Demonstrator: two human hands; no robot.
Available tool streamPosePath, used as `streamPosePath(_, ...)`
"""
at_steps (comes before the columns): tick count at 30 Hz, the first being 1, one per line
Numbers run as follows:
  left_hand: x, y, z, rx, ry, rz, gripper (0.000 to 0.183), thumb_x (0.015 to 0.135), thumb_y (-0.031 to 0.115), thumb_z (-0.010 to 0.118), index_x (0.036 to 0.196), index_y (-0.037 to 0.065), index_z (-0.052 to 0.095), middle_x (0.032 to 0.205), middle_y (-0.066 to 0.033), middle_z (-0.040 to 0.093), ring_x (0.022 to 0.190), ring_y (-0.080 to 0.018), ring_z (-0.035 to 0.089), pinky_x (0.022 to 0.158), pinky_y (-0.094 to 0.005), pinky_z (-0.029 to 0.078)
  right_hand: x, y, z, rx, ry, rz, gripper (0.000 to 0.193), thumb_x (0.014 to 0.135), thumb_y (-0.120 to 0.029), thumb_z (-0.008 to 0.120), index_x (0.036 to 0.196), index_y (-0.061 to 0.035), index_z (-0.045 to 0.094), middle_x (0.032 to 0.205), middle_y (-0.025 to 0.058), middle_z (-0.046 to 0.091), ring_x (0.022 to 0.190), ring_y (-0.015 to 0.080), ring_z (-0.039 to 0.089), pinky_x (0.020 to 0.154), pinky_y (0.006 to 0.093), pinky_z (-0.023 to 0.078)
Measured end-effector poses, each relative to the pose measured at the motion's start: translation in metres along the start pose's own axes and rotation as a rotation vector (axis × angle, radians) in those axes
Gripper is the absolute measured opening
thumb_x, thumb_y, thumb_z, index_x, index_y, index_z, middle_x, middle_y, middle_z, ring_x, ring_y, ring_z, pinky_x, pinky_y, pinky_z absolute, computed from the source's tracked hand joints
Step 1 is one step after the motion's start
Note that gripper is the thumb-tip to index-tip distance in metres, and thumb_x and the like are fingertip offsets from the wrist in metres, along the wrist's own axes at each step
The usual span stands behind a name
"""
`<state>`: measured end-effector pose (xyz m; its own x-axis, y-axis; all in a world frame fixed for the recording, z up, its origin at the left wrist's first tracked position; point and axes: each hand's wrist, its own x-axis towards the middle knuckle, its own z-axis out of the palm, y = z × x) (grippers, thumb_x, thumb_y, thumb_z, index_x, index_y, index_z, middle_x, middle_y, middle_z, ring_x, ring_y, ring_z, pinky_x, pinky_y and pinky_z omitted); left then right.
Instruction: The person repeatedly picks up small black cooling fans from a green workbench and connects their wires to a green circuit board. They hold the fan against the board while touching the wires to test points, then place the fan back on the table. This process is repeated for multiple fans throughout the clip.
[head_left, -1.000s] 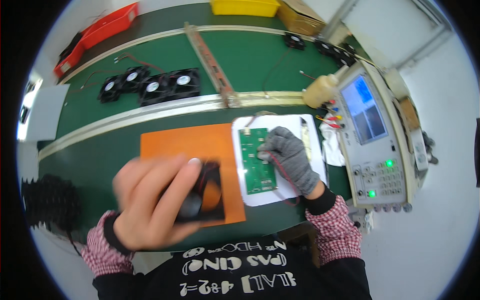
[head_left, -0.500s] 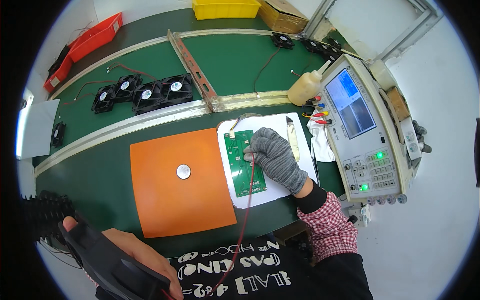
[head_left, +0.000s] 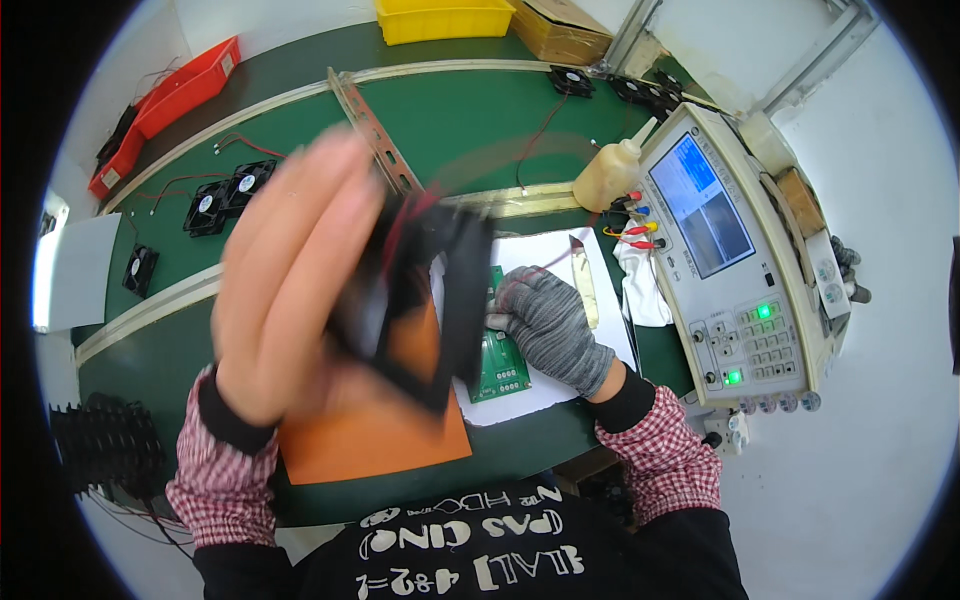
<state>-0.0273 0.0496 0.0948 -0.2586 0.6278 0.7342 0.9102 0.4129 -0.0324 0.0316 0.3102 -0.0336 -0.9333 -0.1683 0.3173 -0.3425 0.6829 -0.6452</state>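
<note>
Bare and smeared by motion, my left hand is raised over the orange mat, closed on a black square fan by its frame. The fan is tilted and blurred. Its red wire shows beside the fingers and arcs faintly toward the other hand. In a grey knit glove, my right hand rests on a green circuit board, fingertips pinched together on the wire's end. The exact contact is hidden. The board lies on a white sheet; the fan covers part of both.
At right stand a beige test instrument with a lit screen, clip leads and a cream squeeze bottle. Black fans lie behind at left. A slotted metal bar divides the bench. Red bins and a yellow bin stand farther back.
My left hand has swung up from the lower left with the fan, now over the mat and the board's left edge, hiding the round metal disc. My right hand has stayed at the board.
</note>
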Motion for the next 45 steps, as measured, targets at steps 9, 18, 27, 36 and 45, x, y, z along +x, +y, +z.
streamPosePath(9, -0.048, -0.144, 0.128, 0.110, -0.633, -0.591, 0.098, 0.057, 0.045, 0.086, 0.133, 0.000, 0.045, 0.128, -0.0207, 0.051, 0.126, -0.0401, 0.043, 0.111, -0.0564, 0.023, 0.003, -0.010, 0.000, 0.238, 0.278, -0.010, 0.029, 0.079, -0.014, 0.077, 0.104, -0.0056, 0.065, 0.091, 0.0051, 0.059, 0.074, 0.0120, 0.058, 0.066, 0.0256, 0.049)
streamPosePath(18, -0.019, 0.035, 0.034, -0.628, -0.516, 0.416, 0.036, 0.081, 0.016, 0.056, 0.117, 0.016, 0.052, 0.128, -0.0065, 0.046, 0.119, -0.0307, 0.046, 0.094, -0.0440, 0.042, -0.001, -0.031, -0.002, 0.199, 0.091, -0.308, 0.053, 0.076, -0.009, 0.074, 0.126, -0.0092, 0.056, 0.124, 0.0145, 0.054, 0.105, 0.0322, 0.058, 0.093, 0.0424, 0.049)
streamPosePath(27, -0.059, -0.041, -0.028, 0.399, -0.541, -0.213, 0.038, 0.073, 0.001, 0.057, 0.110, 0.011, 0.059, 0.131, -0.0109, 0.051, 0.126, -0.0341, 0.043, 0.098, -0.0441, 0.040, 0.008, -0.022, -0.020, -0.496, 0.001, -0.165, 0.018, 0.070, -0.005, 0.070, 0.088, -0.0068, 0.069, 0.090, 0.0098, 0.053, 0.089, 0.0293, 0.053, 0.078, 0.0389, 0.046)
streamPosePath(36, -0.076, 0.001, -0.001, -0.147, -0.661, -0.049, 0.043, 0.081, 0.005, 0.053, 0.122, 0.019, 0.057, 0.147, -0.0139, 0.041, 0.133, -0.0325, 0.043, 0.110, -0.0471, 0.036, -0.003, -0.006, 0.001, 0.462, 0.041, 0.243, 0.013, 0.078, -0.004, 0.074, 0.089, -0.0017, 0.067, 0.086, 0.0075, 0.065, 0.080, 0.0191, 0.065, 0.077, 0.0303, 0.052)
streamPosePath(45, -0.096, 0.009, 0.016, -0.293, -0.507, -0.456, 0.088, 0.065, 0.023, 0.082, 0.139, 0.001, 0.039, 0.131, -0.0192, 0.047, 0.119, -0.0385, 0.046, 0.102, -0.0468, 0.036, -0.003, 0.009, 0.009, 0.220, -0.011, 0.065, 0.016, 0.073, 0.000, 0.076, 0.087, -0.0045, 0.068, 0.089, 0.0064, 0.061, 0.086, 0.0207, 0.061, 0.080, 0.0316, 0.051)
